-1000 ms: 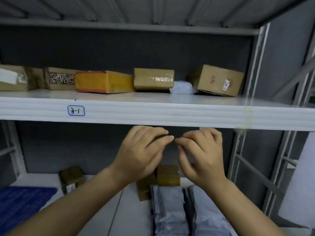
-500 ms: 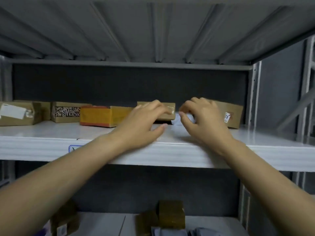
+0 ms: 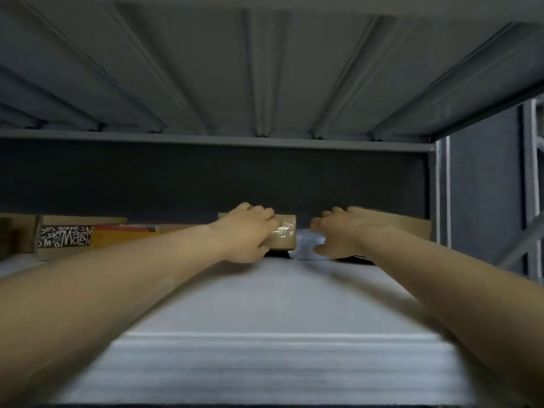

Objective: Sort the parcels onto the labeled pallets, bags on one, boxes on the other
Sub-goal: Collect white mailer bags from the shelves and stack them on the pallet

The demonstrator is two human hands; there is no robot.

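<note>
parcels on the shelf [image 3: 270,293], back row: 5 boxes, 1 bag. l to r: plain brown box [image 3: 14,237], printed box [image 3: 64,237], orange box [image 3: 117,235], taped box [image 3: 284,237], white bag [image 3: 304,245], brown box at far r [image 3: 412,228]. both arms stretched fwd, hands palm down. left hand [image 3: 247,234] grips taped box, fingers over its top. right hand [image 3: 344,231] clawed right at the bag; can't tell if it holds it.

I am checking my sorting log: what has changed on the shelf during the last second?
Both hands rose from under the white metal shelf and reached to its back. The left hand now grips the tape-wrapped brown cardboard box; the right hand curls beside the small white plastic bag, hold unclear. Nothing on the shelf shifted.
</note>
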